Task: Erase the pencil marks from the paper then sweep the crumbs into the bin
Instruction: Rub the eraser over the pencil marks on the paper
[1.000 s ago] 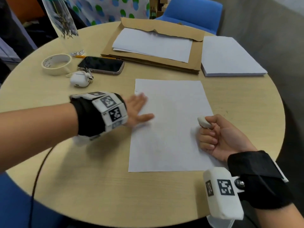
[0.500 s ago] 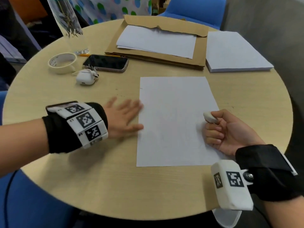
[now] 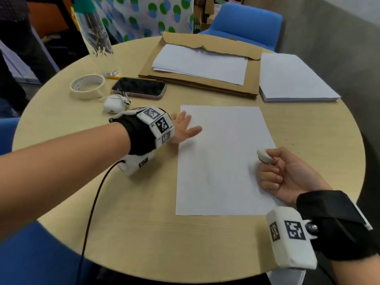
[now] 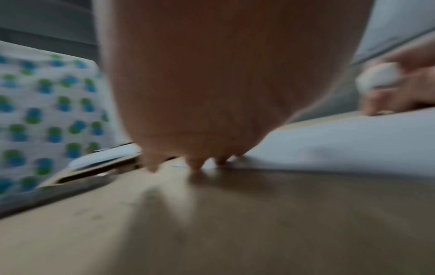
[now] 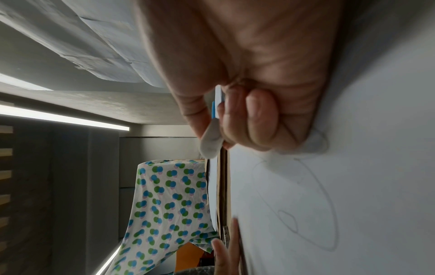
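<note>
A white sheet of paper (image 3: 222, 159) lies in the middle of the round wooden table (image 3: 144, 223). Faint pencil marks (image 5: 306, 214) show on it in the right wrist view. My left hand (image 3: 185, 128) lies flat with straight fingers at the paper's left edge, thumb on the sheet. My right hand (image 3: 281, 173) rests on the paper's right edge and pinches a white eraser (image 3: 264, 155) between thumb and curled fingers, the eraser held above the sheet. The eraser (image 5: 212, 147) also shows in the right wrist view. No bin is in view.
A phone (image 3: 139, 87), a tape roll (image 3: 87, 86) and a white earbud case (image 3: 115, 103) sit at the back left. A brown envelope with sheets (image 3: 201, 64) and a paper stack (image 3: 292, 79) lie at the back. Blue chairs (image 3: 242, 23) surround the table.
My left hand slid back off the paper to the left, then returned to the sheet's left edge. My right hand has kept its hold on the eraser in the same spot.
</note>
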Available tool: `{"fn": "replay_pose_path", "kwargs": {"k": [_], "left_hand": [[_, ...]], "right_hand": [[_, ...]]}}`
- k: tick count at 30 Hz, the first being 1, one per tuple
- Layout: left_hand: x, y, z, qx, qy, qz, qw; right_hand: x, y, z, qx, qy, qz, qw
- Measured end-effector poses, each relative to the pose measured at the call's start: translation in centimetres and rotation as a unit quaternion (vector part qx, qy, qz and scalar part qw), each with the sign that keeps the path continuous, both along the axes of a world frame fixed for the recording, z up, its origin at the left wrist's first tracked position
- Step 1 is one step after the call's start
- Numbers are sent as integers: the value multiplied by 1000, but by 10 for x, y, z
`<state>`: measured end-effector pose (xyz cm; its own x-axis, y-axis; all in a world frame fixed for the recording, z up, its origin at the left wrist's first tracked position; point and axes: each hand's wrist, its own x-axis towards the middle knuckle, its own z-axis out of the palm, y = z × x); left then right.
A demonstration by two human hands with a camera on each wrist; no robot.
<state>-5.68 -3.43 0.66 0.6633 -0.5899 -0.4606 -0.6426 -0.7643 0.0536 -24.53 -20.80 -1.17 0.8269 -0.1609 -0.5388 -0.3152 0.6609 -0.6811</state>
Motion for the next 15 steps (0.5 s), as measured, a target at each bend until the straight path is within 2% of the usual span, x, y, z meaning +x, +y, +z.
{"fn": "replay_pose_path", "kwargs": {"k": [2,3,6,8,11,15], "left_hand": [[16,6,-1,4,-41,112,993],[20,9,-1,4,-68,134,989],[16,15,13,-13,-116,116,986],[9,16,23,-100,-105,101,984],[-2,16,30,-236,-93,89,963],[-14,12,35,-292,-41,84,952]], "right_hand": [[0,0,1,9,-5,0,1000],[-1,0,1,10,-7,2,1000],[-1,1,3,4,-3,5,1000],[0,2,5,-13,6,3,1000],[2,3,5,-27,21,-1,999],[1,4,5,-5,15,0,1000]]}}
